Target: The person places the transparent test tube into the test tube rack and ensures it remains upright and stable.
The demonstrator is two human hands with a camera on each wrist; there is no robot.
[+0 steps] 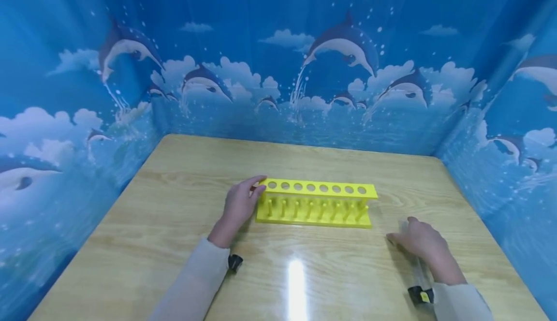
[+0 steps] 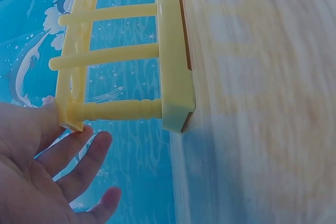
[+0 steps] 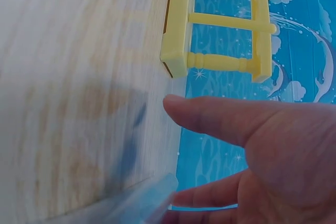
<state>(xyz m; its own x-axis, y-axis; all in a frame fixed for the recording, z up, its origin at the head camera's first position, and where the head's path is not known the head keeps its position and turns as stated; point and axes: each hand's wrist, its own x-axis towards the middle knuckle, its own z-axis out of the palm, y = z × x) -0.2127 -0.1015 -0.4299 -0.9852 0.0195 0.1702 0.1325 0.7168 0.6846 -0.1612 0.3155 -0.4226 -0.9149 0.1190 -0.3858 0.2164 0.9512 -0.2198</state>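
A yellow test tube rack (image 1: 316,223) stands upright on the table, with a row of round holes in its top plate and pegs below. My left hand (image 1: 241,202) pinches the left end of that top plate between thumb and fingers (image 2: 86,169). To the right of the rack, my right hand (image 1: 421,239) is low over the table, thumb (image 3: 210,113) stretched out and apart from the rack. A clear, tube-like thing (image 3: 144,203) lies under its fingertips, partly hidden by the hand; its exact kind I cannot tell.
The wooden table (image 1: 191,166) carries a bright light reflection near its front. Blue dolphin-print curtains (image 1: 270,45) enclose it at the back and both sides. Dark wrist cameras (image 1: 235,263) sit at both sleeves.
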